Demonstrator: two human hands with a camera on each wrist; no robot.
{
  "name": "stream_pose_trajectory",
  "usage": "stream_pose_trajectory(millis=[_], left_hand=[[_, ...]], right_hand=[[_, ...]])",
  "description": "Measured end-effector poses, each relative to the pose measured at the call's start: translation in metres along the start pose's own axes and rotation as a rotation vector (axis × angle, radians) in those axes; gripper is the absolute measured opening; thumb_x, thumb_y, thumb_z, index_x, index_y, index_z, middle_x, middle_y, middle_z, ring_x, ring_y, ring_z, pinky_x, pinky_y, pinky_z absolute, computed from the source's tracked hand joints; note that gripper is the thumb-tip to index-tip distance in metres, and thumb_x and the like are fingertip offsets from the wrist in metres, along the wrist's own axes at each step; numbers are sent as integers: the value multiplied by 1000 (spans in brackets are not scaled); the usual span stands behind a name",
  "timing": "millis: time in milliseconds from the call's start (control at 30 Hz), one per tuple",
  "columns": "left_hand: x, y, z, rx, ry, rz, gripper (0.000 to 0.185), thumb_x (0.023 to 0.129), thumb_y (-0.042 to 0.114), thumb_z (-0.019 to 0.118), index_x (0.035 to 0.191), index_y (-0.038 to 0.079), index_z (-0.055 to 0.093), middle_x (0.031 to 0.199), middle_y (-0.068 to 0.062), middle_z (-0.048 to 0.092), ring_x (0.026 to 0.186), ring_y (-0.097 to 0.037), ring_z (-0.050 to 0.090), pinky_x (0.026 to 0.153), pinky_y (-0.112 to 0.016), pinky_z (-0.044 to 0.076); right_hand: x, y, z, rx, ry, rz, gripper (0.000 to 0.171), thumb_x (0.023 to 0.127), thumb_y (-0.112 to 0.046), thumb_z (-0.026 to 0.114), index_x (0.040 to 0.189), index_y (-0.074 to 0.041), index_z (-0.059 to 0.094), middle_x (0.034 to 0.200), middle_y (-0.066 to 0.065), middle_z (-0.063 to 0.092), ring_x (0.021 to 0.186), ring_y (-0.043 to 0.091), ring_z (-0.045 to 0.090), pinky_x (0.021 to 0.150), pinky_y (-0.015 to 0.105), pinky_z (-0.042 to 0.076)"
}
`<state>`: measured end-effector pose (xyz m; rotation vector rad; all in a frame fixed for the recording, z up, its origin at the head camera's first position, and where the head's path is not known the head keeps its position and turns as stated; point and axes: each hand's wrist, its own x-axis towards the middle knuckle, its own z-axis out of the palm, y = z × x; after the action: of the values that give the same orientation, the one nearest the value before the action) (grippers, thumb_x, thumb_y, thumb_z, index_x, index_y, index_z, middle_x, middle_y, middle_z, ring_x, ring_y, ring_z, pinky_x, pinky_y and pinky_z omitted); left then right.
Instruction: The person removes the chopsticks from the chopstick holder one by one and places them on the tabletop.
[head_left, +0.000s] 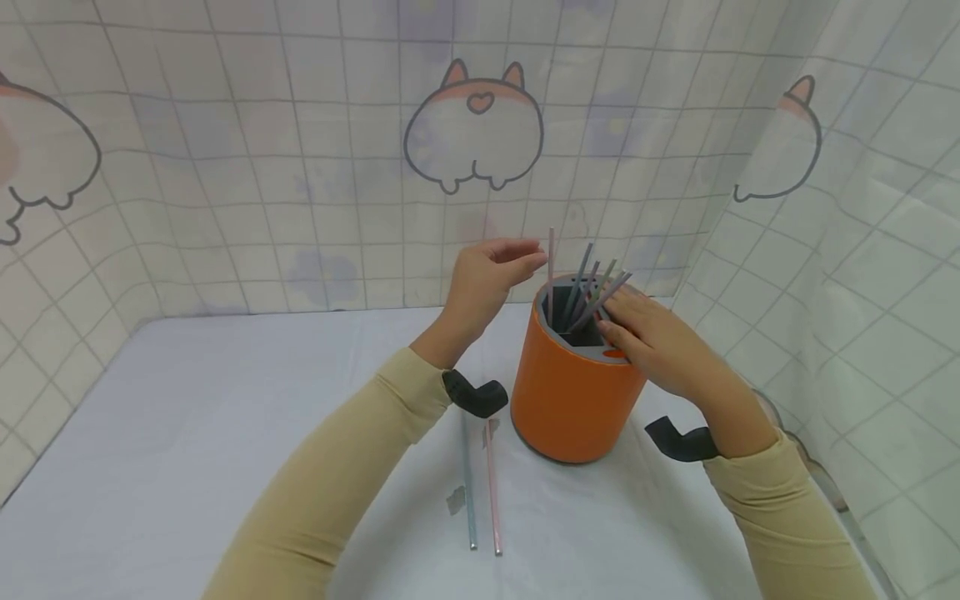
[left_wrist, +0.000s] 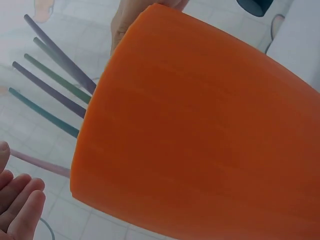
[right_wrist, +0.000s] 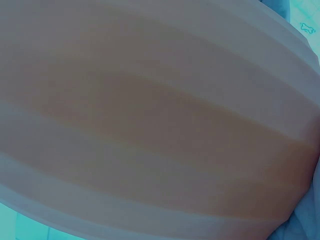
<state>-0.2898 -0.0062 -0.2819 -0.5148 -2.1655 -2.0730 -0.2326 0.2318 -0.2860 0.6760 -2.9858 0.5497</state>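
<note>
An orange cylindrical holder with a grey insert stands on the white table and holds several thin straws. My left hand hovers at the holder's far left rim with straight fingers, just beside an upright pink straw, and grips nothing. My right hand lies flat on the near right rim, its fingers touching the leaning straws. The left wrist view shows the holder's wall, the straws sticking out and my left hand's relaxed fingers. The holder's wall, blurred, fills the right wrist view.
A blue-grey straw and a pink straw lie side by side on the table in front of the holder, with a small grey scrap beside them. Patterned cloth walls close in the back and the right side.
</note>
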Motion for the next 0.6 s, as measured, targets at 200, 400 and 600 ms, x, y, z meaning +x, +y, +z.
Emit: stream_pose_trajectory(millis=[200,400,600], left_hand=[[2,3,7,14,-4,8,30,91,20,74,115,3,72,113,-11,74,106,-19,69,99,-30,55],[4,3,12,66,3,11,27,92,19,73,114,3,72,110,-10,75,104,-18,68,98,-30,56],[4,5,16,31,19,26,20,93,15,71,107,1,73,104,-15,74,96,-21,71,91,-27,59]], right_hand=[[0,-1,0,-6,7,1,57,108,-37,36,156,-10,28,165,14,24,153,39,18,123,62,16],[0,-2,1,-11,15,4,57,107,-38,36,156,-9,29,164,15,24,153,39,18,123,62,17],[-1,-2,0,-13,16,19,57,107,-37,36,155,-7,30,164,16,26,153,39,19,123,61,16]])
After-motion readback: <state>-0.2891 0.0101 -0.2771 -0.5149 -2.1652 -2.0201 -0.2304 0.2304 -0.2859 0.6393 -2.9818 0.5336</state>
